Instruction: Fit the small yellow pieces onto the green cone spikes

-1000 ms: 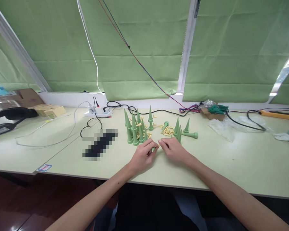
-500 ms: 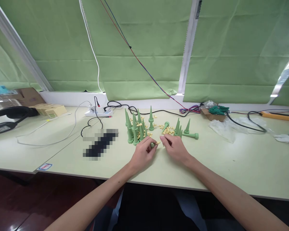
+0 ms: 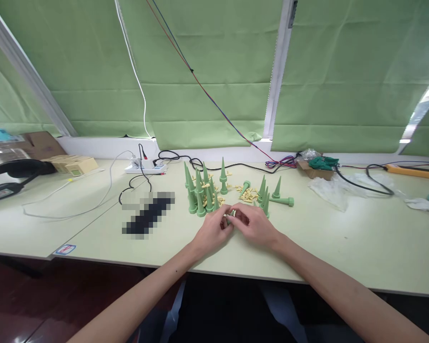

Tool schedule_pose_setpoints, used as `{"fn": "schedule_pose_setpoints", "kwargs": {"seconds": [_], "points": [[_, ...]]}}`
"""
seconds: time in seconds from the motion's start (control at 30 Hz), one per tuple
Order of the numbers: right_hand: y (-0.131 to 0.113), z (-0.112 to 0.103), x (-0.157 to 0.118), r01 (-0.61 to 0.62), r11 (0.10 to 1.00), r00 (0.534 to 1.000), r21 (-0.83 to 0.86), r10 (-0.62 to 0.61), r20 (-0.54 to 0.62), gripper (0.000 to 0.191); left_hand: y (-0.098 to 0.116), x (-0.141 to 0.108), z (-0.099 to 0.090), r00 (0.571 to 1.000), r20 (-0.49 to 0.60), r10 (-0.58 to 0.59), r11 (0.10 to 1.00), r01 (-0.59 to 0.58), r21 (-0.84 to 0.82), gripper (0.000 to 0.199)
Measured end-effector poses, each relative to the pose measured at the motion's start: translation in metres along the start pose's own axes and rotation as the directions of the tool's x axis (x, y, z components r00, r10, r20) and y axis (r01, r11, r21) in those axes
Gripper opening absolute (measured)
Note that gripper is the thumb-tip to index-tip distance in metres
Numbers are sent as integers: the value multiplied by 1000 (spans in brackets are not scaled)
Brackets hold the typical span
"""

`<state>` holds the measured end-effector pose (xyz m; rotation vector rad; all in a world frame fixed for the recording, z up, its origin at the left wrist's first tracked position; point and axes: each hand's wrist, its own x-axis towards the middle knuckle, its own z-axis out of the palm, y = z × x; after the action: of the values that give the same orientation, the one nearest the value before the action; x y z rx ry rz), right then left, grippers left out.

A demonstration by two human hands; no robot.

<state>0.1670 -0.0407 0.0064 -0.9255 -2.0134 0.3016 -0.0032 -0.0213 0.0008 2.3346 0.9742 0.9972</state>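
My left hand (image 3: 214, 227) is closed round a small green piece (image 3: 230, 219), mostly hidden by the fingers. My right hand (image 3: 255, 224) touches that piece with its fingers pinched; whether it holds a part of its own is hidden. Several green cones (image 3: 200, 193) stand upright just beyond my left hand, with yellow pieces among them. A pile of small yellow pieces (image 3: 249, 194) lies beyond my hands, with one green cone (image 3: 244, 188) resting on it. More cones (image 3: 263, 195) stand behind my right hand, and another (image 3: 282, 201) lies on its side.
On the pale table (image 3: 329, 247), a white power strip (image 3: 146, 166) and black cables lie at the back left. Headphones (image 3: 17, 174) and yellowish boxes (image 3: 76, 165) are at the far left. A cardboard box (image 3: 316, 170) and plastic bags (image 3: 331, 193) lie to the right.
My right hand has moved left and now meets my left hand at the green piece. The yellow piece at my left fingertips is now hidden. The view has shifted slightly.
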Motion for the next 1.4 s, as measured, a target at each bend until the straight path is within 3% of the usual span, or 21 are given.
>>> {"fn": "schedule_pose_setpoints", "kwargs": {"seconds": [0.17,0.27,0.37,0.47,0.57,0.63,0.73,0.93,1.07,1.4], "points": [[3,1,0,-4,998,998,-60,0,-60,11,0,0,1,1000,-10,5,1000,-5,-17,23],[6,1,1,-30,996,991,-78,20,-132,15,-4,0,3,996,-87,31,998,-37,-60,28],[8,0,2,-66,993,973,-99,42,-225,16,-6,-2,3,984,-141,109,993,-116,-39,18],[6,-3,2,-73,991,934,-109,30,-355,15,-3,-5,2,967,-3,256,966,-256,43,5],[2,-6,1,-82,988,897,-129,17,-442,14,2,-7,2,926,194,322,931,-347,109,13],[0,-8,4,-91,983,917,-161,20,-398,16,4,-8,3,913,241,328,917,-369,152,19],[1,-12,14,-95,974,977,-204,53,-205,17,4,-8,4,911,245,331,905,-380,190,23],[12,-10,44,-125,968,992,-217,122,-26,19,4,-8,2,910,259,325,903,-380,202,23],[20,0,56,-152,964,987,-219,160,20,20,5,-8,2,911,262,318,901,-377,217,23],[28,8,68,-163,969,986,-187,168,12,21,4,-8,5,916,264,304,898,-368,243,23]]}}
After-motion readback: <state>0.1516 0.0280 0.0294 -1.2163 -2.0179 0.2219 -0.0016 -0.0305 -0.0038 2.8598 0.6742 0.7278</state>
